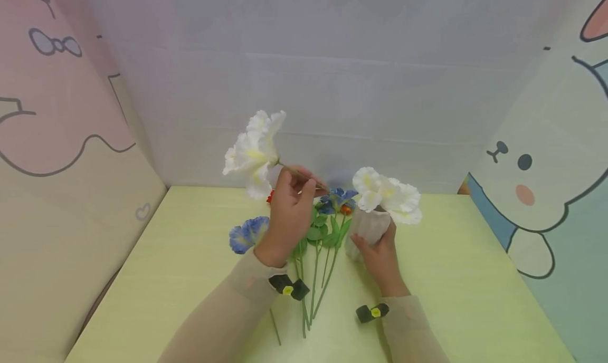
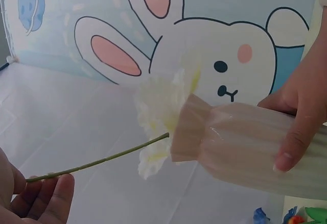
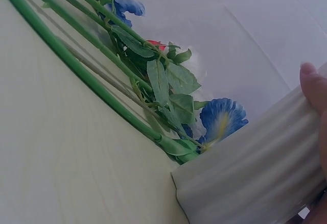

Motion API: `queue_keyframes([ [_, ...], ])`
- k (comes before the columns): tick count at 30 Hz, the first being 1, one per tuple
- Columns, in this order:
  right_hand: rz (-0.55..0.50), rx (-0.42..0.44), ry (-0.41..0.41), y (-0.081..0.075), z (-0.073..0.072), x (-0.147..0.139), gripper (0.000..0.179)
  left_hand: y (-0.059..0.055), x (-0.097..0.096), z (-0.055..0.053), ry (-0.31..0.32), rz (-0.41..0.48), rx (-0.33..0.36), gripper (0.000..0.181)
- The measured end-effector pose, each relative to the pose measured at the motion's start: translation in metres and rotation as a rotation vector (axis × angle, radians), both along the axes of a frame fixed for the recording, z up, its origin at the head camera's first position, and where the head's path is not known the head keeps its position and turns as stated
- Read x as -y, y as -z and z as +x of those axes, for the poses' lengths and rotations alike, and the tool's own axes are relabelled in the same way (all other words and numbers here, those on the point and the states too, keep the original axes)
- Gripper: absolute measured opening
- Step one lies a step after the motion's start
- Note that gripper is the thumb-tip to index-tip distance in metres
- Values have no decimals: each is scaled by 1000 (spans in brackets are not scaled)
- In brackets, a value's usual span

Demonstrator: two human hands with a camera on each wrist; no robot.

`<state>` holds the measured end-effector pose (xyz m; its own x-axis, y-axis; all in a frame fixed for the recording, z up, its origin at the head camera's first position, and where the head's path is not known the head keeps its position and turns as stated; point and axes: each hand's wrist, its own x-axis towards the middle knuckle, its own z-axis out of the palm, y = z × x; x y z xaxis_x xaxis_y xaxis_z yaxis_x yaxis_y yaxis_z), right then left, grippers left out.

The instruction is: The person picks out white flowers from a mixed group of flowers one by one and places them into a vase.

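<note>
My left hand [image 1: 293, 210] pinches the stem of a white artificial flower [image 1: 256, 154], its bloom up and to the left. In the left wrist view the stem's free end [image 2: 166, 134] points at the mouth of a pale ribbed vase [image 2: 245, 142]; whether they touch I cannot tell. My right hand [image 1: 382, 257] grips that vase around its body, and in the right wrist view its base end [image 3: 245, 178] is near the table. Another white flower [image 1: 391, 194] stands at the vase's mouth, its stem hidden.
Between my arms, several green-stemmed flowers [image 1: 315, 268] lie on the pale yellow table [image 1: 456, 278], with blue and red-orange blooms at the far end. A separate blue flower [image 1: 244, 236] lies left of my left wrist. Cartoon-printed cloth walls [image 1: 546, 194] enclose the sides.
</note>
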<state>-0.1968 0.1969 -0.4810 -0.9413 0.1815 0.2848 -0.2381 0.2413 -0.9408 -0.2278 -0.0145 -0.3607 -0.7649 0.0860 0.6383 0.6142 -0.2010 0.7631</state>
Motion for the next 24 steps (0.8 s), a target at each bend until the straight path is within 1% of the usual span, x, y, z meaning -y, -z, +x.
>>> queue_keyframes([
  [3, 12, 26, 17, -1, 1, 0, 78, -3, -3, -5, -11, -13, -17, 11],
  [6, 31, 34, 30, -3, 1, 1, 73, -6, -5, -9, -18, -24, -33, 9],
  [11, 51, 43, 44, -4, 1, 2, 66, -11, -11, -13, -14, -39, -40, 9],
  [15, 28, 56, 41, -1, 0, 1, 66, -11, -15, -17, -8, -70, -28, 10],
  [20, -7, 53, 23, 3, -2, -1, 72, -10, -18, -19, -28, -129, 5, 10],
  [24, -2, 57, 30, 5, -3, -2, 67, -9, -22, -20, -40, -159, 42, 9],
])
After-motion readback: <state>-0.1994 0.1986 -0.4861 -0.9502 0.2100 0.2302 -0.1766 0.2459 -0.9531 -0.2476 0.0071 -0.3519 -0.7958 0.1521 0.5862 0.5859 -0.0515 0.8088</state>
